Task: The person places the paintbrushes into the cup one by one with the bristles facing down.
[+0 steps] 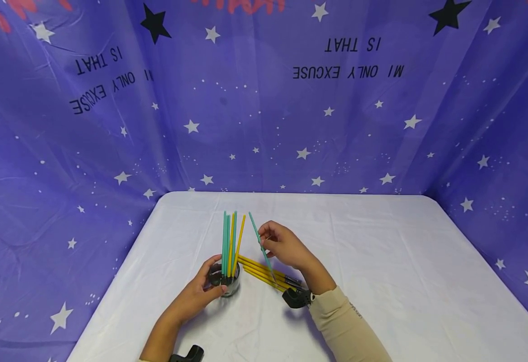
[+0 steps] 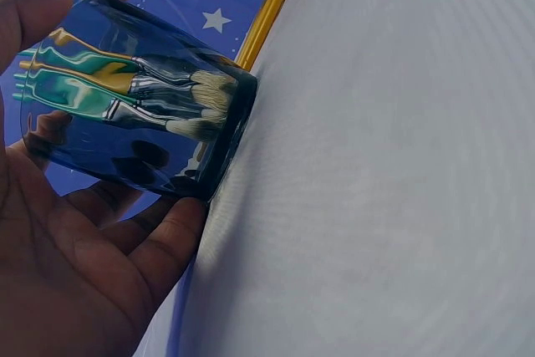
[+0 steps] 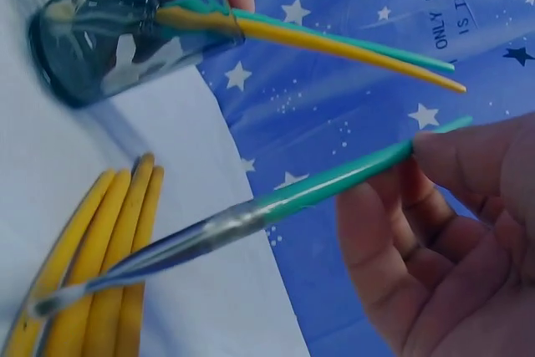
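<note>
A dark tinted glass (image 1: 231, 286) stands on the white table, holding several green and yellow paintbrushes (image 1: 229, 246) with their bristles down, as the left wrist view (image 2: 201, 94) shows through its wall. Around its side curls my left hand (image 1: 194, 294), thumb at the front. Just right of the glass, my right hand (image 1: 284, 245) pinches a green paintbrush (image 3: 334, 177) between thumb and fingers, its bristle end pointing down. Below that brush several yellow paintbrushes (image 1: 264, 271) lie side by side, handles toward the glass; the right forearm partly covers their far ends.
The white table (image 1: 372, 261) reaches back to a purple curtain (image 1: 268, 100) with stars and lettering. Black wrist cameras (image 1: 296, 298) sit on both wrists, the right one over the lying yellow brushes.
</note>
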A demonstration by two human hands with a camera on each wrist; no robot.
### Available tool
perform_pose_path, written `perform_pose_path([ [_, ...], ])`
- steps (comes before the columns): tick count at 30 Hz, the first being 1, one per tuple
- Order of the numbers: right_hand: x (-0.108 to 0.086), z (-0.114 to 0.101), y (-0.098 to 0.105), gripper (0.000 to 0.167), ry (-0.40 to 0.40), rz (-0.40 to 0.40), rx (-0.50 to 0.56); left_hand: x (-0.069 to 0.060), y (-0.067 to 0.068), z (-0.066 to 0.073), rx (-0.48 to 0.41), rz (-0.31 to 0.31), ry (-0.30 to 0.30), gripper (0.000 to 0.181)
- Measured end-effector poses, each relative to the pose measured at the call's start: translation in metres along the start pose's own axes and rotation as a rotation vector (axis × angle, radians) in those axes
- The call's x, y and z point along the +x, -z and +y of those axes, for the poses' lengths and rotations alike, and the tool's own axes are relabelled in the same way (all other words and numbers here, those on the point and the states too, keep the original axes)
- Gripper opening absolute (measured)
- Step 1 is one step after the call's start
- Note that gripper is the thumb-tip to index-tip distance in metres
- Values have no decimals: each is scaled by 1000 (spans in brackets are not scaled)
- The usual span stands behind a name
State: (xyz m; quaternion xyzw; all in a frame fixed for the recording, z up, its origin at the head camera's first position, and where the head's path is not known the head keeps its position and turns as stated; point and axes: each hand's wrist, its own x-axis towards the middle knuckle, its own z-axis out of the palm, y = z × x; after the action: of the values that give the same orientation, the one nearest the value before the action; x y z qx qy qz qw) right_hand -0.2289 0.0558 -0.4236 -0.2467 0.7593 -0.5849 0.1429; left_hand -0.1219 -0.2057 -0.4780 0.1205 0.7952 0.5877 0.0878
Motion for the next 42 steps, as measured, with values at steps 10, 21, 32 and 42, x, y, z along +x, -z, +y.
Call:
perform_pose_path([
  [10,2,-6,-10,16,45,103,109,1,0,-1,-14,14,29,75],
  [21,4,-15,-26,19,70,223,270,1,-1,0,-9,25,39,75],
  [32,5,-24,-38,17,133,318,413,0,-1,1,7,2,-5,74],
  [42,10,-21,-52,19,115,386,441,2,-1,-2,0,17,31,74],
])
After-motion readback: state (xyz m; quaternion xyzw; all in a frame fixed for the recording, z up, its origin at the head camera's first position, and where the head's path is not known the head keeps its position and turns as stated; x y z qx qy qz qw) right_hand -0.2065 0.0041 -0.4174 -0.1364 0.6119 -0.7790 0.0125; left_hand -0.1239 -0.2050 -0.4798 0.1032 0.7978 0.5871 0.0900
